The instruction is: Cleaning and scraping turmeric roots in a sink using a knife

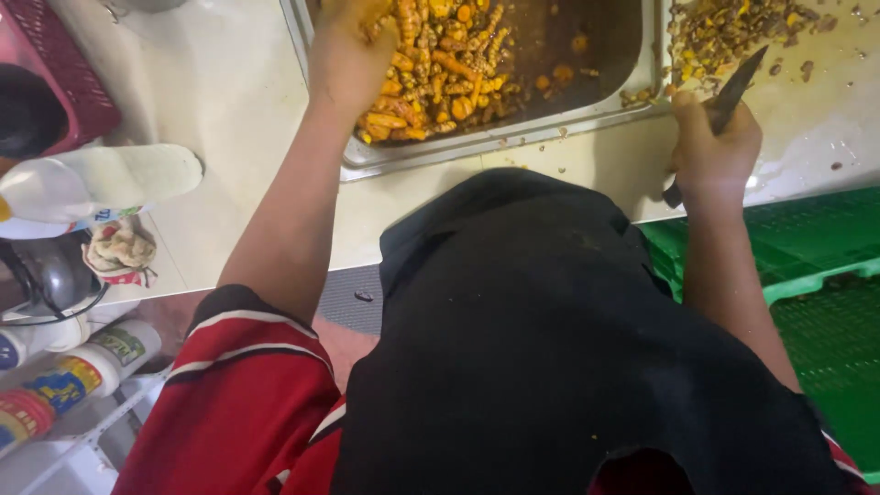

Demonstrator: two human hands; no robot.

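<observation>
Your left hand [351, 57] digs into orange turmeric roots [438, 69] in the steel tray [513, 137], fingers hidden among them. Your right hand [713, 147] wraps tightly around a dark knife [733, 92] beside the peelings [724, 32].

Roots [431, 73] lie in the tray [513, 137]; peelings [724, 37], seemingly, right; crate [807, 247] nearer, right.

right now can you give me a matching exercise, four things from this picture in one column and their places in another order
Things:
1. knife
2. orange roots
3. green crate
4. white bottle

Places:
a. lying on its side at the left edge
b. inside the metal tray
c. gripped in the right hand
d. below the counter, on the right

Pairs: 1-c, 2-b, 3-d, 4-a
</observation>
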